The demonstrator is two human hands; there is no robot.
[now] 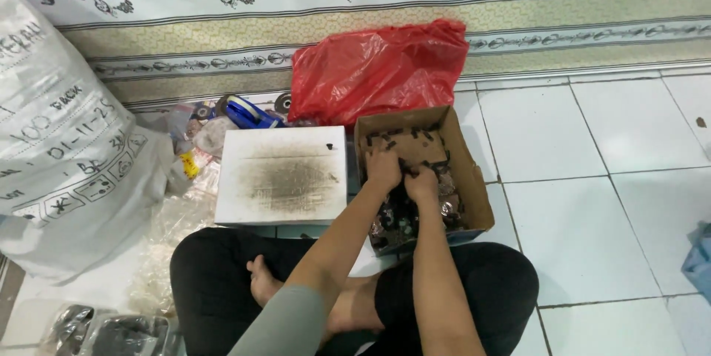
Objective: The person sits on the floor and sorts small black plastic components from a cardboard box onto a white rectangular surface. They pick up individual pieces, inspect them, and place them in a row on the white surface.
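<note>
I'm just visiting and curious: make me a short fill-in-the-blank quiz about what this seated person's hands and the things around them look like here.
1. Both the left hand and the right hand reach into an open ____ box of small dark parts.
2. Behind that box lies a crumpled plastic bag coloured ____.
3. The flat white box lies to the ____ of the open box.

Missing words: cardboard; red; left
</note>
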